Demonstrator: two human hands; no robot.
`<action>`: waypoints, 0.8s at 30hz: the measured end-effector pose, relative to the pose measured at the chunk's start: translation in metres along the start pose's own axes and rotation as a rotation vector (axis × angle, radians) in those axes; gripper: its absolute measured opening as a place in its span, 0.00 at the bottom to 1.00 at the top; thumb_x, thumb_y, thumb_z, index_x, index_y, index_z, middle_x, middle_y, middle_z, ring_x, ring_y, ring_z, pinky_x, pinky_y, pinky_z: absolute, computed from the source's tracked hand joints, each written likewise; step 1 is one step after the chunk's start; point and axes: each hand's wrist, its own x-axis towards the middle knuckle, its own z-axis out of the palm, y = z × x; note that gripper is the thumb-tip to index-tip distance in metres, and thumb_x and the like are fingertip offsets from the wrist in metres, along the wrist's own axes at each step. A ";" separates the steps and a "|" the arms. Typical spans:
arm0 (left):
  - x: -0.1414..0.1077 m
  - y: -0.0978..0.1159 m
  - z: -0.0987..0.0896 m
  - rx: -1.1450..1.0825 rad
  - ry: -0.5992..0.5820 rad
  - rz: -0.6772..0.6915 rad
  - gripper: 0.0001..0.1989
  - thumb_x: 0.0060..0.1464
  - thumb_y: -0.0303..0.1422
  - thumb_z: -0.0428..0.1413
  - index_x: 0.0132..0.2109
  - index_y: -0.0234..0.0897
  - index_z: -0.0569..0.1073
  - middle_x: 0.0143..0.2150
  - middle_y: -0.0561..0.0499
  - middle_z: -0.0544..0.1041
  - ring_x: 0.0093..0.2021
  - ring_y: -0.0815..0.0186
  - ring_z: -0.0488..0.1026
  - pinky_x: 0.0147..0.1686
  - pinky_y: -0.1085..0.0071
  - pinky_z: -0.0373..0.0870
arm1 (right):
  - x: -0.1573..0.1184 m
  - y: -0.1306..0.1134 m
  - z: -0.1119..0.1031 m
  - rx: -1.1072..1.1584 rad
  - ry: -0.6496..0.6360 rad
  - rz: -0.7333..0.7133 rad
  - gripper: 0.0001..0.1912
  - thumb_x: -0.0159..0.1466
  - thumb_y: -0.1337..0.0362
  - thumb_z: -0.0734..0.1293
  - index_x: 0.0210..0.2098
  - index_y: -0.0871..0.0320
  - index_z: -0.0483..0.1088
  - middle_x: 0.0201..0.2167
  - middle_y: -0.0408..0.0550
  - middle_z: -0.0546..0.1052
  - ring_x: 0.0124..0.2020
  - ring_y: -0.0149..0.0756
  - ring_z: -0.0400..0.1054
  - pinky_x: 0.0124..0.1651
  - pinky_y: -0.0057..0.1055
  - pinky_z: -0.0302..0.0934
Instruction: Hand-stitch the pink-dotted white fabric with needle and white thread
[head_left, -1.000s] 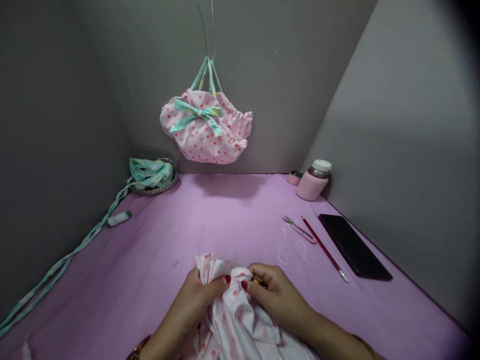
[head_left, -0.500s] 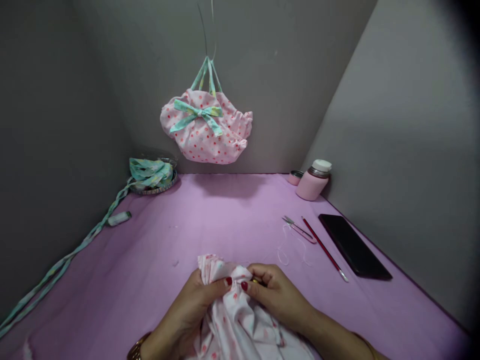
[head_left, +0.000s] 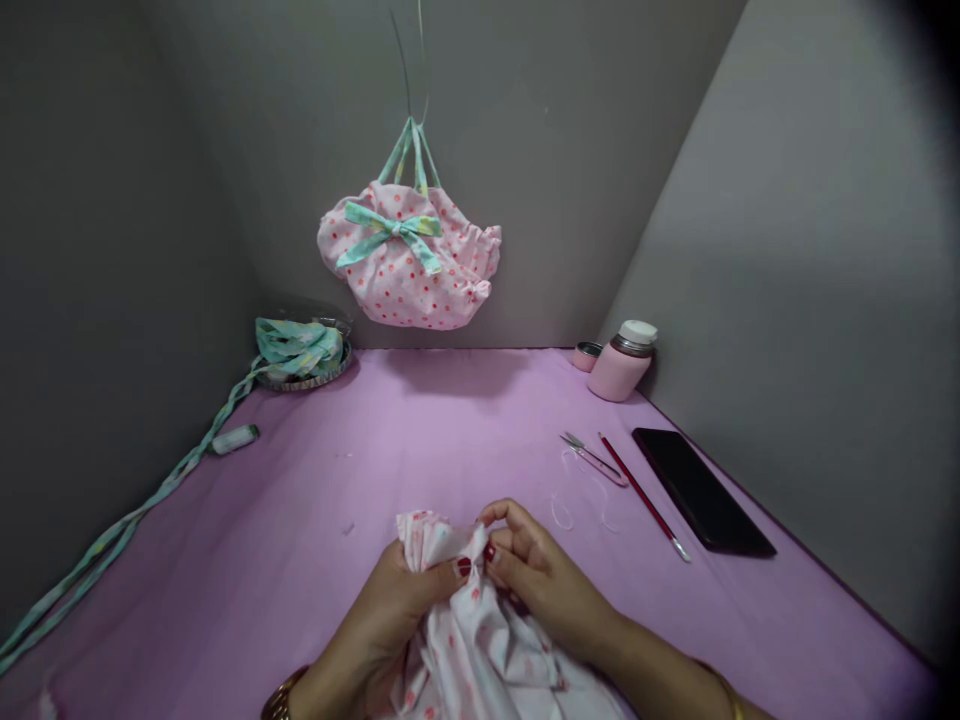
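White-pink fabric with red dots [head_left: 480, 640] lies bunched in folds at the bottom centre of the head view. My left hand [head_left: 405, 600] grips its gathered upper part, the thumb with a red nail pressed on top. Close against it on the right, my right hand [head_left: 536, 570] has thumb and fingers pinched at the edge of the gathers, its index finger raised and bent. Whether a needle or thread is between those fingertips is too small to tell.
A dotted pouch-like cloth piece [head_left: 412, 270] with a mint bow hangs ahead. Left are a tray of mint strips [head_left: 300, 350] and a small roll [head_left: 235, 439]. Right are snips [head_left: 596, 462], loose thread, a red pencil [head_left: 645, 497], a black phone [head_left: 701, 490] and a pink jar [head_left: 619, 368].
My right hand's index finger has lifted and stretched out over the fabric's edge. The gathers have shifted slightly under my left thumb. The whole view has moved a little.
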 end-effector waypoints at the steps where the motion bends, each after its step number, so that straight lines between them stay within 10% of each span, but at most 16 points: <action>1: 0.000 -0.001 0.001 0.000 0.007 0.006 0.14 0.38 0.32 0.65 0.34 0.31 0.75 0.23 0.47 0.76 0.27 0.61 0.74 0.30 0.67 0.70 | 0.000 0.001 0.002 0.002 -0.015 0.001 0.15 0.60 0.55 0.63 0.39 0.56 0.55 0.19 0.33 0.58 0.17 0.23 0.48 0.20 0.20 0.42; 9: -0.001 -0.003 0.001 0.033 0.041 0.051 0.08 0.41 0.29 0.62 0.33 0.33 0.74 0.22 0.51 0.74 0.25 0.66 0.71 0.29 0.70 0.67 | -0.007 -0.009 -0.003 -0.658 0.256 -0.490 0.07 0.63 0.65 0.60 0.39 0.57 0.68 0.34 0.47 0.66 0.34 0.32 0.62 0.36 0.29 0.57; 24: 0.008 -0.010 -0.009 0.297 0.060 0.068 0.05 0.40 0.24 0.58 0.28 0.33 0.70 0.24 0.53 0.71 0.24 0.70 0.66 0.24 0.74 0.62 | -0.024 -0.013 0.006 -1.073 -0.163 -0.978 0.12 0.64 0.70 0.56 0.40 0.58 0.70 0.21 0.47 0.69 0.25 0.36 0.62 0.29 0.32 0.58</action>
